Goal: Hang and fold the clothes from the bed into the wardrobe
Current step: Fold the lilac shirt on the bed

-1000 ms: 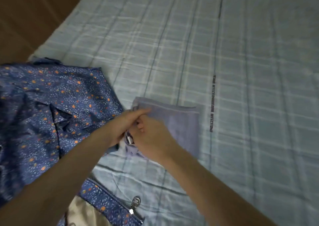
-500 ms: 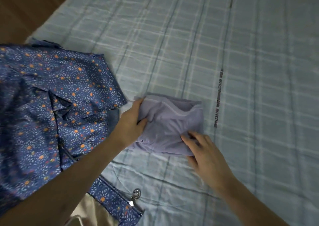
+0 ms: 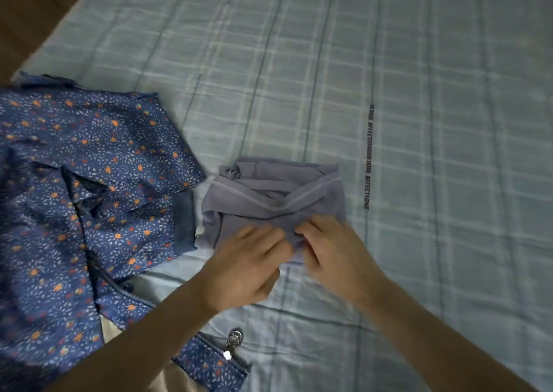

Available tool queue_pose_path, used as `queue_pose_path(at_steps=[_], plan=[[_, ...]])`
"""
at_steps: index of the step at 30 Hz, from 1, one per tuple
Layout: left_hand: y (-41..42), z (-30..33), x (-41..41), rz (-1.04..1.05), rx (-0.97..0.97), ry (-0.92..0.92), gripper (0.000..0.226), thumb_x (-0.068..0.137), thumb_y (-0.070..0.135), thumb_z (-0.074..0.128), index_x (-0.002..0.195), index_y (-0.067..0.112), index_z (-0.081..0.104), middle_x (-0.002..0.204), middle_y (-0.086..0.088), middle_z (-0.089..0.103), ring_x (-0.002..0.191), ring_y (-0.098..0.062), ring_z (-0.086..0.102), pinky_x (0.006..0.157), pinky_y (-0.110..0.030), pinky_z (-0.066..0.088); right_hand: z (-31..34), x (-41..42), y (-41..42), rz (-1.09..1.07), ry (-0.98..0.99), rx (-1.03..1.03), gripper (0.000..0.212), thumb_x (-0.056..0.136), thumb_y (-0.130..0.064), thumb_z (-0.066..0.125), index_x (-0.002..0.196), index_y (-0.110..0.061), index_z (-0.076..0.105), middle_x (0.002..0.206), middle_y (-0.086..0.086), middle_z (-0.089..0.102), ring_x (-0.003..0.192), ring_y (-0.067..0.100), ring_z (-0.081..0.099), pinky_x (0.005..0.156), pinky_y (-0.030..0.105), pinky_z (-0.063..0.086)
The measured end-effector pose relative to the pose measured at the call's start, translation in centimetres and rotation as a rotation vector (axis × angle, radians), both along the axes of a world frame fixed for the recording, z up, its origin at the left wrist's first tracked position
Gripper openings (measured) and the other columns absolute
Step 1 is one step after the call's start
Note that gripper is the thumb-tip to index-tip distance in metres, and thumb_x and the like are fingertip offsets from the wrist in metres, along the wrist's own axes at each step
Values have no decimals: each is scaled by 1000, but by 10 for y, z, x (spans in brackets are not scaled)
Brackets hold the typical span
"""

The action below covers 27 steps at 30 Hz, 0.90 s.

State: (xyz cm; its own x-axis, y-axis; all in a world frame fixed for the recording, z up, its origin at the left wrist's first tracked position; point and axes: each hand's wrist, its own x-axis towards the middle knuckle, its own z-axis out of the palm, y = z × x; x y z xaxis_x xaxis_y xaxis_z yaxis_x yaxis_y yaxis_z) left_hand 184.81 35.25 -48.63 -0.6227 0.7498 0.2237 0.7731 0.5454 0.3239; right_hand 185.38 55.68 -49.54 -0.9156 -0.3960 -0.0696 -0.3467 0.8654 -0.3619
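Lilac garment [image 3: 269, 200] lies half-folded on checked bedsheet [image 3: 419, 92], beside blue floral dress [image 3: 89, 182]. Our left hand [image 3: 248, 266] and right hand [image 3: 332, 251] both pinch its near edge (fingers curled, slightly blurred).

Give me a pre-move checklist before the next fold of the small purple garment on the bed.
1. Both hands on the cloth: left hand and right hand rest at the near edge of the purple garment. Ok.
2. Firm pinch on the edge: fingers blurred. Cannot tell.
3. Garment lies flat: top layer is rumpled, pale trim wavy. Not ok.
4. Free of the blue floral jacket: its cuff sits right beside the left edge; overlap unclear. Cannot tell.
5. Bare plaid bedsheet beyond and to the right. Ok.
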Motion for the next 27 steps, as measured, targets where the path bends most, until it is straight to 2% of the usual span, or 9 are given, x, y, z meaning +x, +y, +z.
queue_pose_path(at_steps=[3, 6, 10, 12, 15, 18, 22, 24, 27], plan=[[1, -12, -17, 105, 24, -125, 17, 73, 8, 57, 90, 12, 56, 87, -4, 52, 76, -25, 51, 66, -42, 43, -1, -37, -7, -83, -163, -91, 25, 83, -26, 39, 91, -16, 60, 82, 6, 65, 77, 30, 62, 61, 39, 49], [-5, -8, -53, 336, 118, -171, 22, 71, 13, 48, 89, 12, 60, 89, -7, 55, 81, -30, 53, 69, -44, 45, 9, -71, -7, -205, -192, -116, 17, 88, -23, 51, 105, -20, 55, 83, 6, 67, 78, 29, 63, 66, 39, 51], [-23, -3, -95, 580, -255, -219, 36, 73, 30, 56, 108, 23, 58, 107, -2, 60, 101, -32, 53, 84, -42, 41, 18, -93, 4, -184, -141, 76, 39, 82, -29, 61, 120, -22, 54, 110, 6, 56, 101, 27, 52, 79, 39, 49], [-34, -1, -107, 553, -369, -322, 37, 77, 36, 62, 113, 28, 59, 112, 2, 63, 109, -28, 55, 93, -42, 42, 17, -93, 11, -111, -169, 233, 39, 81, -33, 64, 119, -22, 58, 119, 6, 48, 111, 27, 43, 91, 42, 43], [-46, 5, -120, 418, -312, -409, 26, 78, 29, 68, 103, 26, 63, 103, 1, 65, 103, -27, 60, 86, -41, 50, 14, -92, 19, -95, -193, 188, 20, 82, -25, 63, 102, -20, 62, 113, 3, 50, 110, 26, 44, 91, 40, 36], [-53, 13, -128, 299, -283, -295, 13, 83, 24, 64, 96, 24, 65, 96, 2, 63, 95, -28, 60, 77, -44, 52, 16, -95, 24, -146, -157, 13, 10, 76, -19, 64, 86, -17, 61, 97, 2, 55, 97, 28, 50, 87, 43, 42], [-55, 14, -135, 400, -42, -220, 19, 86, 28, 51, 100, 30, 63, 94, 4, 66, 89, -27, 63, 72, -41, 53, 17, -104, 30, -305, -223, -151, 15, 78, -18, 61, 80, -23, 47, 74, -5, 53, 77, 27, 55, 75, 43, 48], [-48, 6, -143, 458, -78, -163, 18, 87, 20, 59, 104, 23, 64, 98, -3, 66, 90, -32, 61, 75, -44, 51, 12, -106, 28, -361, -177, -94, 20, 80, -17, 61, 96, -21, 50, 89, 1, 59, 86, 29, 56, 79, 42, 48], [-33, 1, -139, 526, -216, -47, 38, 74, 2, 66, 109, 13, 59, 110, -13, 55, 94, -37, 52, 77, -45, 42, 2, -97, 17, -311, 127, 55, 36, 74, -5, 66, 108, -9, 55, 106, 15, 52, 94, 36, 50, 78, 48, 47]])
